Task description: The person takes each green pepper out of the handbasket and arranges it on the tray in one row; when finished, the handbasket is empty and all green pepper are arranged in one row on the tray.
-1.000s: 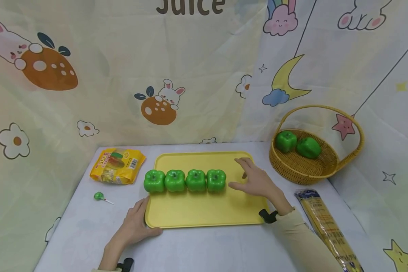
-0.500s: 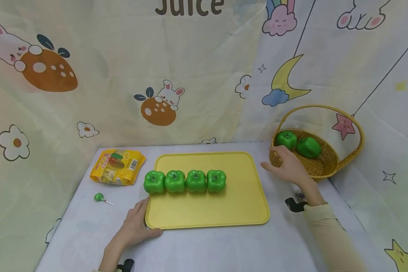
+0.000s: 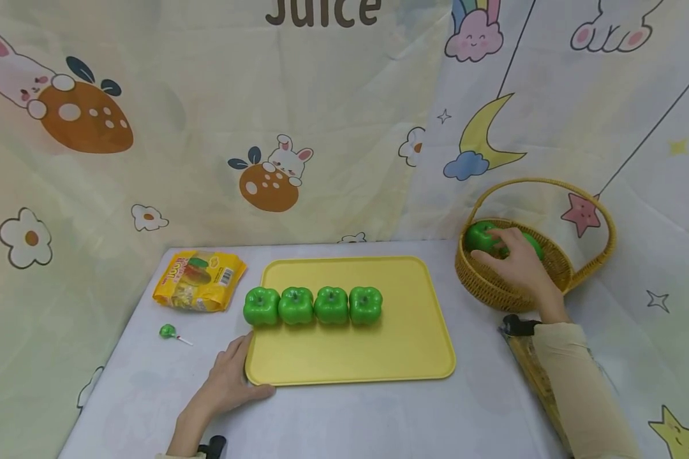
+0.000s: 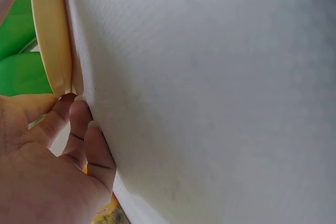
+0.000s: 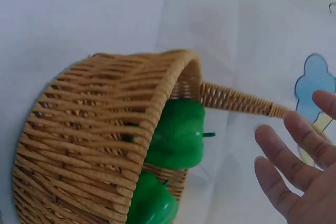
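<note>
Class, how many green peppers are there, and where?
6: four peppers in a row on the yellow tray, two peppers in the wicker basket; its wall or the right hand may hide others.

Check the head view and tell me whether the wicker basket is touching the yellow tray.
Apart. The head view shows a strip of white cloth between the right edge of the yellow tray and the wicker basket.

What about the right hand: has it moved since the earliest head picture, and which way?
Yes, rightward and farther away: the right hand has gone from over the yellow tray to over the wicker basket.
</note>
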Action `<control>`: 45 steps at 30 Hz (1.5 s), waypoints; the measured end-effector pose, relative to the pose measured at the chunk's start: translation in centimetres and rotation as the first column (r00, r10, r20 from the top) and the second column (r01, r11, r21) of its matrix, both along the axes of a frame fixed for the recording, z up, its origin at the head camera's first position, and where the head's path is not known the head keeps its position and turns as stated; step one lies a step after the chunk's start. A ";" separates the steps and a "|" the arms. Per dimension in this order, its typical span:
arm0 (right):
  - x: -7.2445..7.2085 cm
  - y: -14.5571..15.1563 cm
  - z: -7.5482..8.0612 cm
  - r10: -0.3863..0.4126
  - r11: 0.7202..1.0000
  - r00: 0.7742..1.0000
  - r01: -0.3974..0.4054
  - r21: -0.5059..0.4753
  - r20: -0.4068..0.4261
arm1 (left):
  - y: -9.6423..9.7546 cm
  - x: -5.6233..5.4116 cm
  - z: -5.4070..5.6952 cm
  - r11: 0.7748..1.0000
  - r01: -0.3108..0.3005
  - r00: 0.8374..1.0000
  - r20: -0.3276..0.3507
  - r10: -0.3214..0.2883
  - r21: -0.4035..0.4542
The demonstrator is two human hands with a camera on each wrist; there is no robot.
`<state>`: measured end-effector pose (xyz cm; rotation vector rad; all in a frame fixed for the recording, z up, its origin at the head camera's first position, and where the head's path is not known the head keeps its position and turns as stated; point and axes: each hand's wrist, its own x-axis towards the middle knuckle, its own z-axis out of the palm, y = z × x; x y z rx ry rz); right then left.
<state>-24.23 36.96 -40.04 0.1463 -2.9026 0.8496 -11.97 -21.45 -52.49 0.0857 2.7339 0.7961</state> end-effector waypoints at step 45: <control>-10.6 5.3 -2.0 -0.028 0.995 0.966 0.002 0.104 0.257 | 0.1 -0.2 -0.2 0.999 -0.032 0.999 0.005 0.032 -0.007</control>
